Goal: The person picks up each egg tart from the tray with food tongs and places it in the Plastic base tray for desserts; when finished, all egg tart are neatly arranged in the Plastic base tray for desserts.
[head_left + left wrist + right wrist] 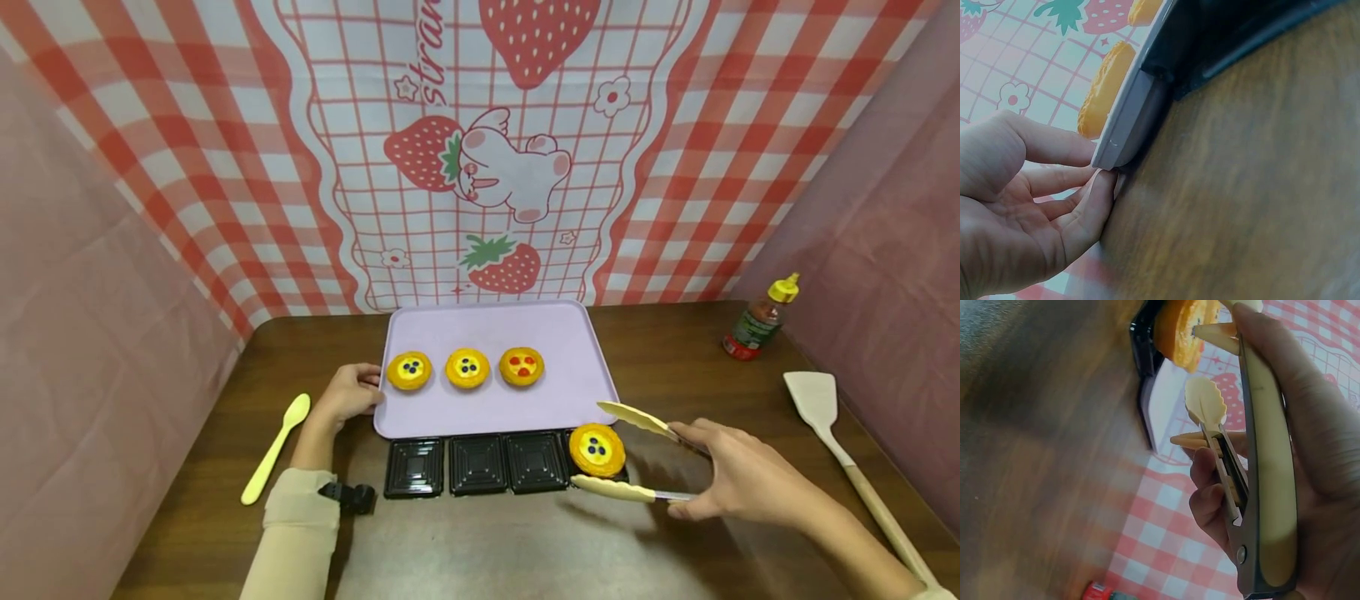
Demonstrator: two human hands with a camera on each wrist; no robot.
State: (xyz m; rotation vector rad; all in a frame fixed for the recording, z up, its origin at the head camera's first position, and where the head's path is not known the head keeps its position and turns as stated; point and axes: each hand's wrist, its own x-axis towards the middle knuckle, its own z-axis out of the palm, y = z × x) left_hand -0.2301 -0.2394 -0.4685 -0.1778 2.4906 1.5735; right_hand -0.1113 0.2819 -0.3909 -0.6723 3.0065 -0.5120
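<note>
My left hand (351,392) grips the left rim of a lilac tray (480,412), with digits above and below the edge in the left wrist view. Three tarts lie in a row on it: two with blue dots (408,370) (467,368) and one with red dots (522,367). In my right hand (750,475) is a pair of tongs (1275,481), its jaws spread to either side of another blue-dotted tart (597,450). That tart sits over the rightmost square of a black plastic holder (477,464) in front of the tray.
A pale yellow spoon (276,450) lies left of my left arm. At the back right stands a squeeze bottle (761,318) with a yellow cap. A spatula (847,458) with a wooden handle lies along the right side of the wooden table (675,367).
</note>
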